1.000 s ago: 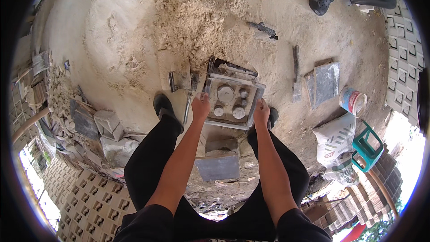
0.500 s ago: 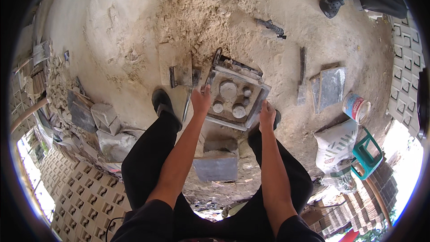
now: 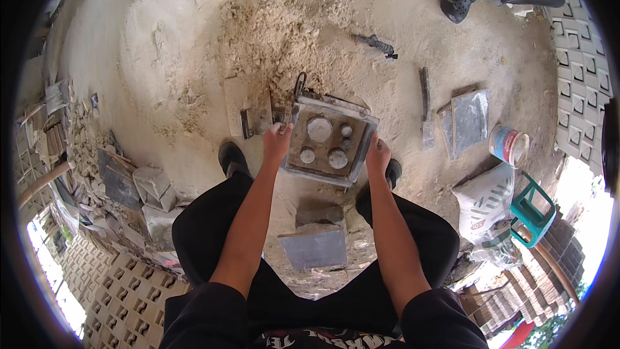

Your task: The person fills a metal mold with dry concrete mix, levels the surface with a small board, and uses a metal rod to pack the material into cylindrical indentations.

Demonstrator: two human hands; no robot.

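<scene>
Between my feet is a square grey metal mould (image 3: 316, 176), slightly turned, with several round raised discs of different sizes inside. A sandy, dusty layer lies around the discs. My left hand (image 3: 276, 142) grips its left side, fingers closed at the edge. On the opposite side my right hand (image 3: 378, 154) is closed on the right edge, its fingertips partly hidden. Just beyond the mould, a dark frame with a looped handle (image 3: 300, 83) shows in part. A flat metal plate (image 3: 314, 249) lies over a block closer to me.
Loose sandy mix (image 3: 265, 32) covers the ground ahead. Right of me are a trowel-like tool (image 3: 425, 103), grey plates (image 3: 469, 123), a bucket (image 3: 510, 147), a white sack (image 3: 485, 205) and a green stool (image 3: 535, 210). Another person's shoe (image 3: 457, 1) is at upper right. Blocks (image 3: 154, 187) stand left.
The mould, held in both hands, looks slightly larger and covers more of the dark frame behind it. The whole view has shifted a little.
</scene>
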